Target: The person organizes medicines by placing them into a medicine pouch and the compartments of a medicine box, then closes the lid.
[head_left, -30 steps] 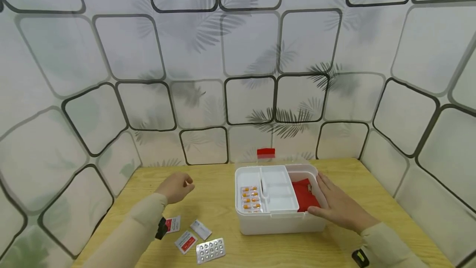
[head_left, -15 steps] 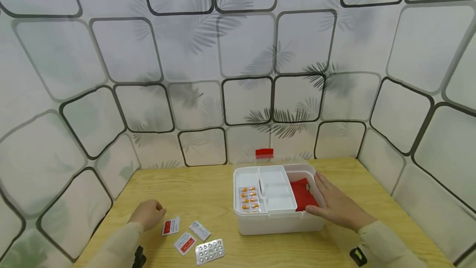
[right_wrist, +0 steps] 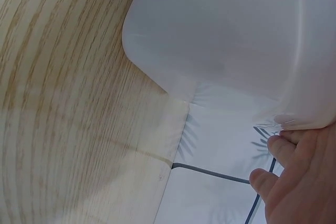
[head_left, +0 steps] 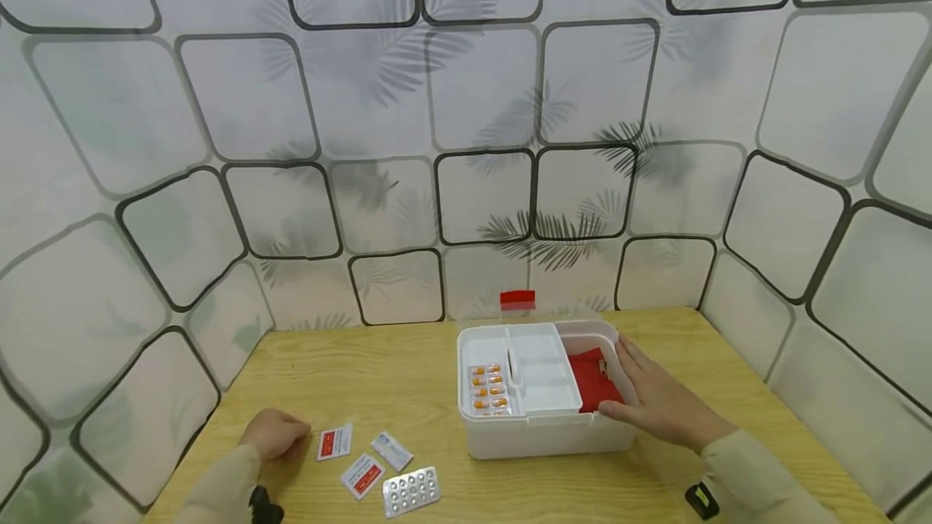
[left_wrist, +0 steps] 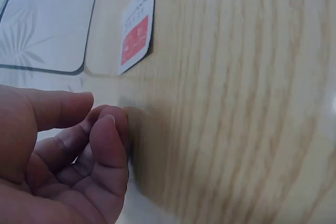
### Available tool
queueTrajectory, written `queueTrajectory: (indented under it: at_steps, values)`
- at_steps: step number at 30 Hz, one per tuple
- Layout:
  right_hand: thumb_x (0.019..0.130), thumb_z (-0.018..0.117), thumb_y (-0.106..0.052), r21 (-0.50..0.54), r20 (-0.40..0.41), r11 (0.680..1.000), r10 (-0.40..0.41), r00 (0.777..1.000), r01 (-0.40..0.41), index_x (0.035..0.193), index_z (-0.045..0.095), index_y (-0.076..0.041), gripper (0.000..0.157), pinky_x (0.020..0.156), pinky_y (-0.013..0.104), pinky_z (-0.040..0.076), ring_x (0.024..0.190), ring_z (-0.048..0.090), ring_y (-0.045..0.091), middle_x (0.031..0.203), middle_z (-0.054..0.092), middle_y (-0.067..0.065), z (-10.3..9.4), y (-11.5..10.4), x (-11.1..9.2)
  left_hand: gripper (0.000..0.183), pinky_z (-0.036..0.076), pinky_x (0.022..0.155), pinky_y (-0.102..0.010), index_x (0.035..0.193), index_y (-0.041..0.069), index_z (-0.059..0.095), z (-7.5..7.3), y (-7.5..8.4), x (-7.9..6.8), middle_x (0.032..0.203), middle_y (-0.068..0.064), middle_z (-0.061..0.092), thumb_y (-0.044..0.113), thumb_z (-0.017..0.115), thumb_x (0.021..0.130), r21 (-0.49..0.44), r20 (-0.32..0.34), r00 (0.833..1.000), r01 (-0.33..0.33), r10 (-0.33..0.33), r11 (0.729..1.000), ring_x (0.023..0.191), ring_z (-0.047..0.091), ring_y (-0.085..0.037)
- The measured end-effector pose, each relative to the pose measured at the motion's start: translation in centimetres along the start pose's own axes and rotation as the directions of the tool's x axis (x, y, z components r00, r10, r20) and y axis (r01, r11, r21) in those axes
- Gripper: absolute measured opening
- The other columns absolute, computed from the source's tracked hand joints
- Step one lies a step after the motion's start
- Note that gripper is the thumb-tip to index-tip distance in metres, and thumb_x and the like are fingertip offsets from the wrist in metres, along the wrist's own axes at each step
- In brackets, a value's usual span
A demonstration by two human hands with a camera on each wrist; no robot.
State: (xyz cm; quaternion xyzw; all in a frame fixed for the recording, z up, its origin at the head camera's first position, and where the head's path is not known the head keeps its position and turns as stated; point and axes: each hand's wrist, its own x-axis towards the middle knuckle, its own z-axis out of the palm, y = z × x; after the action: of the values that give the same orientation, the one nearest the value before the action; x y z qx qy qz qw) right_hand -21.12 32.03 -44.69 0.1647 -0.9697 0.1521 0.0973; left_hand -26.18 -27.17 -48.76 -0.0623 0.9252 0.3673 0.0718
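My left hand [head_left: 273, 433] rests low over the table's left side, fingers loosely curled. Nothing shows between thumb and fingers in the left wrist view [left_wrist: 79, 150]. Just right of it lies a red-and-white packet [head_left: 335, 442], also seen in the left wrist view. My right hand [head_left: 666, 399] lies along the right rim of a white medicine box [head_left: 549, 437], fingers extended and thumb near the front corner. Inside the box, a blister pack of orange capsules [head_left: 489, 387] sits in the left tray compartment. A red pouch [head_left: 593, 379] fills the right section.
Another red-and-white packet [head_left: 362, 475], a small white packet [head_left: 392, 451] and a silver blister pack [head_left: 411, 492] lie between my left hand and the box. The box's clear lid with a red latch [head_left: 518, 300] stands raised behind it. Patterned walls enclose the wooden table [head_left: 349, 370].
My left hand has moved back leftward and down toward me, away from over the table, uncovering the leftmost packet. The right hand stays on the box rim.
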Motion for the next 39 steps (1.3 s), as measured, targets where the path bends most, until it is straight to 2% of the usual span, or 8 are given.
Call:
queueTrajectory:
  at_steps: [4,7,12,15,23,28,32,39]
  values:
    - [0.084,0.058,-0.065,0.005,-0.006,1.000,-0.008,1.000,0.008,0.147,0.023,0.008,0.103,0.104,0.060,0.030,0.139,0.023,0.044,0.156,0.017,0.024,0.0,0.0,0.0,0.021,0.037,0.050,-0.025,0.067,0.003,0.068,0.2,-0.4,0.2,0.052,0.000,0.057,0.016,0.064,0.082,-0.041,-0.007,0.999,0.044,-0.044,0.998,0.049,0.049,-0.012]
    - [0.084,0.059,-0.064,0.003,-0.020,1.000,-0.013,1.000,0.013,0.147,0.023,0.009,0.103,0.105,0.059,0.030,0.139,0.023,0.044,0.155,0.017,0.024,-0.1,0.1,-0.1,0.023,0.035,0.050,-0.025,0.059,0.007,0.063,0.4,0.1,0.2,0.051,0.001,0.056,0.015,0.064,0.080,-0.079,-0.023,0.998,0.055,-0.057,0.995,0.048,0.048,-0.012]
    - [0.084,0.059,-0.063,0.005,-0.023,1.000,-0.010,1.000,0.010,0.147,0.023,0.009,0.102,0.105,0.059,0.030,0.139,0.023,0.044,0.156,0.017,0.024,0.0,0.2,-0.2,0.027,0.032,0.048,-0.025,0.049,0.008,0.060,0.9,1.6,-0.5,0.045,0.003,0.051,0.016,0.066,0.075,-0.011,-0.083,0.995,0.048,-0.049,0.999,0.044,0.045,-0.011]
    - [0.085,0.059,-0.063,0.009,-0.018,1.000,-0.007,1.000,0.007,0.147,0.022,0.009,0.102,0.105,0.060,0.029,0.139,0.023,0.045,0.156,0.016,0.024,0.1,0.2,-0.2,0.034,0.033,0.050,-0.026,0.046,0.009,0.058,1.2,2.2,-0.8,0.043,0.003,0.049,0.020,0.069,0.076,0.057,-0.121,0.992,0.044,-0.037,0.997,0.044,0.045,-0.012]
    - [0.085,0.060,-0.061,-0.002,-0.019,1.000,-0.017,1.000,0.017,0.147,0.023,0.009,0.101,0.105,0.060,0.029,0.139,0.023,0.045,0.156,0.016,0.024,0.3,0.2,-0.1,0.040,0.037,0.054,-0.028,0.050,0.008,0.055,2.0,2.7,-0.7,0.050,0.000,0.052,0.030,0.075,0.077,0.175,-0.151,0.988,0.053,-0.026,0.983,0.052,0.049,-0.016]
    - [0.085,0.059,-0.062,0.001,-0.019,1.000,-0.014,1.000,0.014,0.148,0.022,0.008,0.101,0.104,0.060,0.030,0.139,0.023,0.045,0.156,0.016,0.023,0.4,0.1,-0.1,0.036,0.047,0.063,-0.038,0.067,-0.003,0.064,2.5,3.7,-1.0,0.067,-0.009,0.060,0.028,0.079,0.074,0.247,-0.167,0.986,0.019,0.024,0.969,0.064,0.053,-0.024]
    - [0.085,0.060,-0.062,0.005,-0.018,1.000,-0.015,1.000,0.015,0.148,0.023,0.008,0.101,0.104,0.060,0.030,0.139,0.023,0.045,0.156,0.016,0.023,0.4,0.0,0.0,0.038,0.050,0.070,-0.044,0.078,-0.009,0.065,2.9,4.1,-1.0,0.073,-0.012,0.062,0.025,0.080,0.073,0.274,-0.168,0.985,0.015,0.033,0.962,0.068,0.055,-0.026]
    - [0.085,0.059,-0.061,0.004,-0.008,1.000,-0.012,1.000,0.012,0.148,0.022,0.008,0.100,0.104,0.060,0.029,0.138,0.023,0.045,0.156,0.015,0.023,0.3,-0.1,0.0,0.039,0.050,0.073,-0.046,0.085,-0.013,0.064,3.3,4.5,-1.0,0.078,-0.016,0.062,0.022,0.080,0.075,0.281,-0.138,0.990,0.023,0.016,0.960,0.072,0.056,-0.028]
